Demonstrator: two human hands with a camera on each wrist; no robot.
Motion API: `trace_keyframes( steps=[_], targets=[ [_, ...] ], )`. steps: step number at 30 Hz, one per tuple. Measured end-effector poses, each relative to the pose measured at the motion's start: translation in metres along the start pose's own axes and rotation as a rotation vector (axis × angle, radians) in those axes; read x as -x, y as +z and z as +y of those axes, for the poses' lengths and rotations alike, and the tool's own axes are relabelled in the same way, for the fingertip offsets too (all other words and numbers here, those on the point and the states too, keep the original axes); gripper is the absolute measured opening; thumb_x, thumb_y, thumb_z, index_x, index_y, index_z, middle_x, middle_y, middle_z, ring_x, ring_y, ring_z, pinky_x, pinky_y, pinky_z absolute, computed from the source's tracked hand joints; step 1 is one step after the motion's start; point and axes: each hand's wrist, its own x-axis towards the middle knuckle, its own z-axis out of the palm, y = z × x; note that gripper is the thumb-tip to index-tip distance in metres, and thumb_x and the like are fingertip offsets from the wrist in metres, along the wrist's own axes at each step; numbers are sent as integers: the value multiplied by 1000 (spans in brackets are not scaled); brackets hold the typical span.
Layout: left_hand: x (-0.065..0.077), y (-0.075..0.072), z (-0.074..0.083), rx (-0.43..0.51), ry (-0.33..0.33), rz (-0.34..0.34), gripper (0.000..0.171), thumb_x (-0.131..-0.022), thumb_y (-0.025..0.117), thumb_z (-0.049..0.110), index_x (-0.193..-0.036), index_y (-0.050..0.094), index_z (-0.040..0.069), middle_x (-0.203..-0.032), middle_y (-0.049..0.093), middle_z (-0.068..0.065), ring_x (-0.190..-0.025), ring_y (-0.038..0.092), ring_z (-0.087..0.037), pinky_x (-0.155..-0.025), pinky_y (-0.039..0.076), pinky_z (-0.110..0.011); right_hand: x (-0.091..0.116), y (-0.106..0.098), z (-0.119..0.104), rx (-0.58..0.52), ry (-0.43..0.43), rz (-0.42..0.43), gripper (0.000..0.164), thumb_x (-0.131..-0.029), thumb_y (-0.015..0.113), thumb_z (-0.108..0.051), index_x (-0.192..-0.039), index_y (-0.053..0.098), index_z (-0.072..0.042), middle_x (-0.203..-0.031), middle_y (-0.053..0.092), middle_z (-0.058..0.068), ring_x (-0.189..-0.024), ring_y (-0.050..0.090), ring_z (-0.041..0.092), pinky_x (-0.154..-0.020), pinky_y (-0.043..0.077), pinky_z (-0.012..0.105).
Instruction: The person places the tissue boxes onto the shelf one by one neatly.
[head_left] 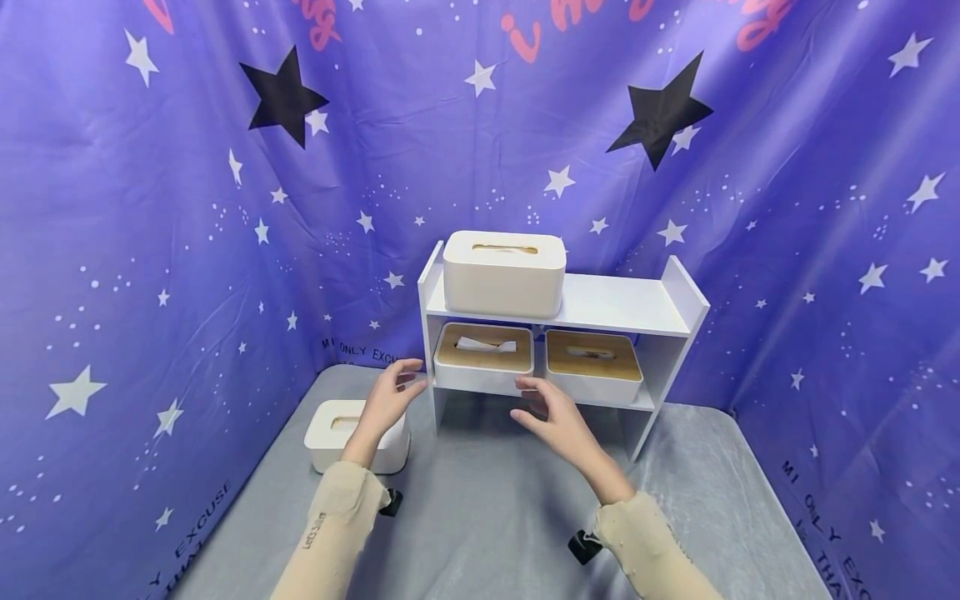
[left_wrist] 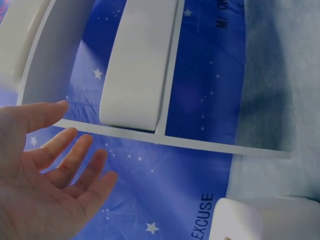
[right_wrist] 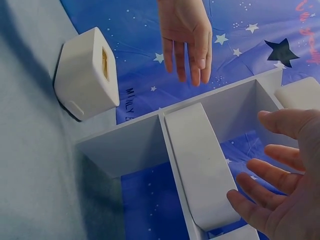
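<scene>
My left hand (head_left: pixel 390 402), fingers loosely bent, hovers beside the left side panel of a white two-tier shelf (head_left: pixel 622 302) and holds nothing. In front of the lower tier is my right hand (head_left: pixel 553 418), also holding nothing, its fingers spread. On that tier, a wooden-topped tissue box (head_left: pixel 483 381) with a tissue in its slot sits at the left. A second wooden-topped tissue box (head_left: pixel 600 388) sits beside it at the right. The upper tier bears an all-white tissue box (head_left: pixel 504 287) at its left end. Both wrist views show the palms apart from the boxes.
Another white tissue box (head_left: pixel 326 454) stands on the grey cloth-covered table (head_left: pixel 480 517), left of the shelf and partly behind my left forearm. A purple curtain (head_left: pixel 480 150) with stars hangs close behind and along both sides.
</scene>
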Motion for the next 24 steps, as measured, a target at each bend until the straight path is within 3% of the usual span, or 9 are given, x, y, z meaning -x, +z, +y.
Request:
trace_keyframes(
  steps=[24],
  targets=[
    [13, -12, -29, -94, -40, -6, 50, -92, 68, 8, -138, 52, -4, -143, 53, -26, -130, 53, -46, -112, 44, -57, 9, 10, 10, 34, 43, -50, 52, -92, 72, -19, -137, 54, 0, -136, 60, 20, -126, 58, 37, -105, 52, 51]
  ],
)
